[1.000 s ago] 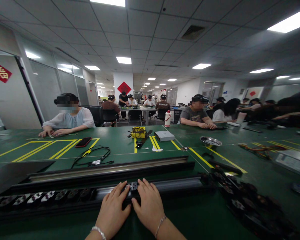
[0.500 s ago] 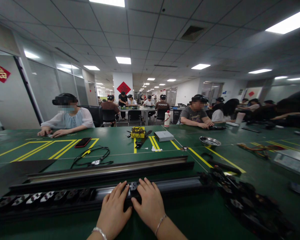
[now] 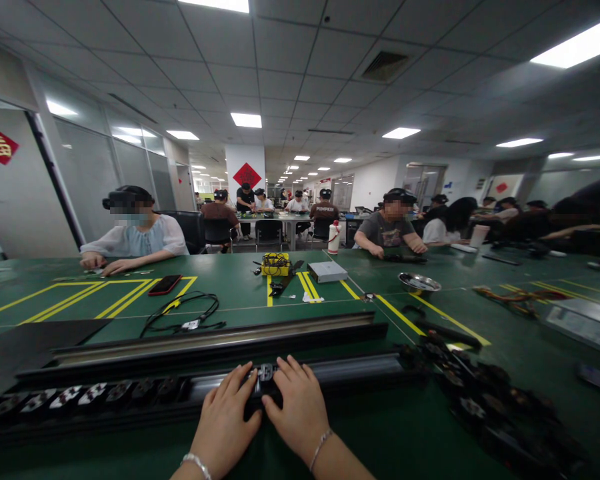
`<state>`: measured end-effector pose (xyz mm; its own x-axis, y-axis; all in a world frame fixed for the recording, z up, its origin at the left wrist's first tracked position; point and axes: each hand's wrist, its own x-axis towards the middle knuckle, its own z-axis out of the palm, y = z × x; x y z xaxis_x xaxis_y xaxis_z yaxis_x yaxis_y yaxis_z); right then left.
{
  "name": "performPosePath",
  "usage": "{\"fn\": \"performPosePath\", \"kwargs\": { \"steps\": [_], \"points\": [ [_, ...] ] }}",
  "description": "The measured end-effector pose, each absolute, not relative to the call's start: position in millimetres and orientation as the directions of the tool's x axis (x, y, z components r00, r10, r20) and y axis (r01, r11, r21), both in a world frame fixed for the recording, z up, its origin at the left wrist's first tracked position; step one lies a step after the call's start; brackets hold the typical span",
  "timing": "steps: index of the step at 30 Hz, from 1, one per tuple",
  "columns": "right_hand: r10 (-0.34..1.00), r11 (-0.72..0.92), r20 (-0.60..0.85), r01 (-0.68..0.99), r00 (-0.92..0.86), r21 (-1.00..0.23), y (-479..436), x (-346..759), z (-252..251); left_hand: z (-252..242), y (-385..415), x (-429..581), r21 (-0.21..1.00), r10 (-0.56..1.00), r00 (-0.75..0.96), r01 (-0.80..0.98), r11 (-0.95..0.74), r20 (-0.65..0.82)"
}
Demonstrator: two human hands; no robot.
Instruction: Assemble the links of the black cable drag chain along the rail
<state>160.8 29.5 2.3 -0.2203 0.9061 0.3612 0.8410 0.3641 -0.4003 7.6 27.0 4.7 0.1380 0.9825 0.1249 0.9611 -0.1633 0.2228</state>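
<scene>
Both of my hands rest at the middle of a long black power track rail (image 3: 350, 369), on either side of a small black socket module (image 3: 265, 375) set in its channel. My left hand (image 3: 229, 417) has its fingers over the module's left side, thumb at the rail's front edge. Mirroring it, my right hand (image 3: 300, 410) holds the right side, fingers bent over the rail. Fingers partly cover the module. Farther left in the same rail sits a row of several socket modules (image 3: 94, 394), some with white faces.
Behind lies a second long rail (image 3: 220, 342). A pile of black modules (image 3: 485, 400) spreads at right. Beyond are a coiled cable (image 3: 193, 325), a phone (image 3: 165, 285), a grey box (image 3: 327, 271), a metal bowl (image 3: 419, 283) and a power supply unit (image 3: 585, 323). Co-workers sit opposite.
My hands stay almost still on the module and rail. Across the table at right, a co-worker's hands have moved apart, and the dark object before them has shifted left.
</scene>
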Motion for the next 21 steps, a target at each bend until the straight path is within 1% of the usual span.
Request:
{"fn": "performPosePath", "kwargs": {
  "steps": [4, 8, 13, 21],
  "points": [
    [0.907, 0.365, 0.361, 0.834, -0.219, -0.413, 29.5, 160.8, 2.8, 5.8, 25.8, 8.5, 0.21, 0.985, 0.133, 0.966, -0.154, 0.109],
    [0.91, 0.36, 0.349, 0.843, -0.223, -0.399, 28.8, 160.8, 3.7, 6.6, 26.5, 7.9, 0.212, 0.986, 0.132, 0.965, -0.152, 0.102],
    [0.901, 0.371, 0.371, 0.843, -0.225, -0.39, 28.8, 160.4, 2.5, 5.8, 28.3, 7.5, 0.21, 0.986, 0.135, 0.966, -0.153, 0.095],
    [0.897, 0.382, 0.383, 0.822, -0.22, -0.422, 30.9, 160.8, -2.4, 5.1, 25.8, 9.5, 0.165, 0.985, 0.138, 0.974, -0.154, 0.104]
  ]
}}
